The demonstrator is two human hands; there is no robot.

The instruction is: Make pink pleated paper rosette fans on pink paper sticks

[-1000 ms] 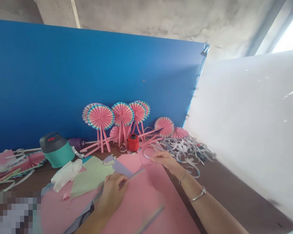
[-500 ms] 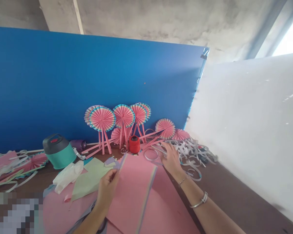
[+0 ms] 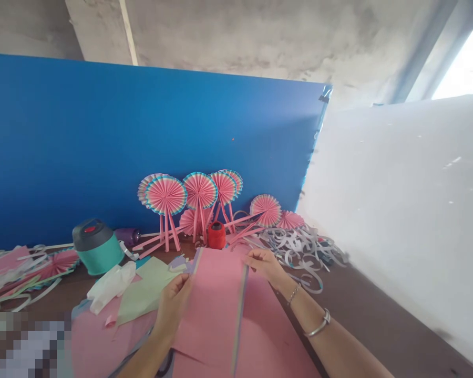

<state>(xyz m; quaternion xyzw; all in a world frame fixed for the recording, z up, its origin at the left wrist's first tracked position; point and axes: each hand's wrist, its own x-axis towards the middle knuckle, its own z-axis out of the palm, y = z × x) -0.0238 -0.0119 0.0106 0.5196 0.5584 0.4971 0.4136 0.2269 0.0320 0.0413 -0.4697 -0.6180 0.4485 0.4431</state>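
Note:
A pink paper sheet (image 3: 215, 310) with striped edges lies over larger pink paper (image 3: 271, 336). My left hand (image 3: 174, 302) is closed on the sheet's left edge, thumb and fingers pinched together. At the upper right corner, my right hand (image 3: 266, 265) pinches the same sheet. A bracelet and a silver bangle are on the right wrist and forearm. Just beyond the sheet stands a red container (image 3: 216, 235). Green paper (image 3: 145, 289) and crumpled white material (image 3: 112, 286) lie left of my left hand.
Round pleated pink fans (image 3: 165, 194) stand against the blue panel (image 3: 142, 121). A teal container (image 3: 98, 249) and a purple bottle (image 3: 126, 236) are at the left. Curled pale strips (image 3: 299, 247) pile up at the right, near the white wall (image 3: 402, 184).
My right hand has come down and closed on the sheet's upper right corner. The white ring of strip beside it is no longer visible there. My left hand keeps its hold.

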